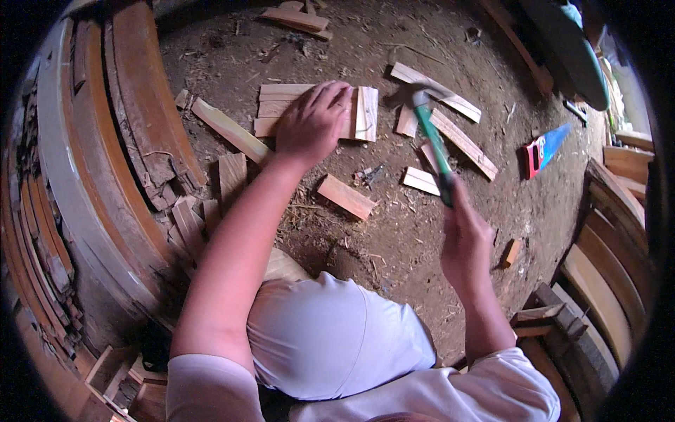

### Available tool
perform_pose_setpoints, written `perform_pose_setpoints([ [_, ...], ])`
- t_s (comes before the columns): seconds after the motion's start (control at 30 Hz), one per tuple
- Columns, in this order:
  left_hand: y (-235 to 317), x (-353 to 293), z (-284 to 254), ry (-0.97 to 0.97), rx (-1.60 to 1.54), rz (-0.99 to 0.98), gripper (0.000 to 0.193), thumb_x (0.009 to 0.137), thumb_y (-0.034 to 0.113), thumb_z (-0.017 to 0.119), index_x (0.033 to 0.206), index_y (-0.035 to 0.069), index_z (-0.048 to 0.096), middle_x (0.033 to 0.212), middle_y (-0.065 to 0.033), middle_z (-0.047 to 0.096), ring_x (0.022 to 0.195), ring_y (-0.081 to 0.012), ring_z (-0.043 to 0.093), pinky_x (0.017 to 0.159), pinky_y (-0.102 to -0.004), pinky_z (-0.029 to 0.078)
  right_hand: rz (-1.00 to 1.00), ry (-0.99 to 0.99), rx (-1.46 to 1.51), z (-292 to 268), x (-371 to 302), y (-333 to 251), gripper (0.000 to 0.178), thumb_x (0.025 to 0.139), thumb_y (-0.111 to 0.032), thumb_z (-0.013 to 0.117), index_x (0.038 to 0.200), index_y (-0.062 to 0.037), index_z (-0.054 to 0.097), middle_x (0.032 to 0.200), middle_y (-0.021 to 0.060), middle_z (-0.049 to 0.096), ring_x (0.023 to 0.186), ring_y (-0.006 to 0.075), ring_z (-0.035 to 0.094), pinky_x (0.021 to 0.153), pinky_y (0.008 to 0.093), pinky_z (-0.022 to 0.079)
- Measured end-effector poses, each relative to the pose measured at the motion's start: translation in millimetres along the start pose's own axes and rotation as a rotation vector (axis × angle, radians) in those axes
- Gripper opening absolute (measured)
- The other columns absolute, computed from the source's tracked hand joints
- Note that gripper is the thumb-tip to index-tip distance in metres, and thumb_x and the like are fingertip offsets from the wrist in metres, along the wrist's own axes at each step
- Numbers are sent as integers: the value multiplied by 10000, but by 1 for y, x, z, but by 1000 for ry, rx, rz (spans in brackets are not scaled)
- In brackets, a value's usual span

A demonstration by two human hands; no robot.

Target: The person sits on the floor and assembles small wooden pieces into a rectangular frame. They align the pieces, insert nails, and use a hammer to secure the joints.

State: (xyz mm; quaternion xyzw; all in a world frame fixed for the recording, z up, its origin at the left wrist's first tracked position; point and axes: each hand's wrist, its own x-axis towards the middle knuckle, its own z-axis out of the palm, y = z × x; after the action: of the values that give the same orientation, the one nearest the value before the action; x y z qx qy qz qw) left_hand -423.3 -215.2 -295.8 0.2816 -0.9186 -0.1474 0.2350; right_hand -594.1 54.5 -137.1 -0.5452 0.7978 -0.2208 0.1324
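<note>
My left hand (314,123) rests on a small panel of wooden slats (275,107) lying on the dirt floor. Its fingers are bent and drawn together beside a short pale crosspiece (366,114) on the panel's right end; whatever their tips pinch is too small or hidden to make out. In my right hand (465,228) is a hammer (434,141), gripped by the dark lower end of its green handle. The hammer's head, slightly blurred, is to the right of the panel, above loose wood strips (464,144).
A handsaw (545,151) with a blue blade and red handle lies at right. Offcuts (346,197) are scattered around the panel. Long boards (144,105) are stacked along the left, and more timber (608,274) stands at right. A wooden block (512,252) lies near my right forearm.
</note>
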Motion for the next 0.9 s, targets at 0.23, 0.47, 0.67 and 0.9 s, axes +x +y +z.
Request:
perform_pose_setpoints([
  [0.23, 6, -1, -5, 1, -48, -27, 447, 1085, 192, 614, 1511, 62, 651, 1496, -103, 636, 1410, -304, 600, 1183, -453, 496, 47, 67, 225, 9, -6, 6, 536, 1133, -120, 601, 1648, -17, 497, 878, 81, 713, 681, 184, 660, 592, 399, 531],
  [0.47, 1, -2, 0, 24, -52, -37, 454, 1090, 194, 599, 1518, 50, 637, 1495, -114, 634, 1421, -300, 593, 1197, -453, 485, 10, 376, 313, 5, -21, 4, 507, 1168, -132, 517, 1656, -4, 478, 912, 2, 695, 704, 48, 603, 565, 223, 448],
  [0.67, 4, -3, -1, -7, -47, -17, 448, 1088, 186, 596, 1512, 47, 643, 1506, -122, 628, 1421, -308, 589, 1198, -459, 483, 15, -23, -18, 5, -8, 3, 650, 990, 147, 581, 1609, -52, 577, 1263, 186, 795, 1058, 315, 787, 926, 379, 586],
  [0.9, 4, 0, 3, 34, -78, -36, 439, 1082, 181, 609, 1496, 42, 654, 1494, -116, 635, 1415, -310, 591, 1191, -459, 489, -3, 63, 210, 6, -18, 13, 653, 1085, -5, 611, 1707, -105, 441, 993, 205, 762, 785, 247, 724, 706, 453, 602],
])
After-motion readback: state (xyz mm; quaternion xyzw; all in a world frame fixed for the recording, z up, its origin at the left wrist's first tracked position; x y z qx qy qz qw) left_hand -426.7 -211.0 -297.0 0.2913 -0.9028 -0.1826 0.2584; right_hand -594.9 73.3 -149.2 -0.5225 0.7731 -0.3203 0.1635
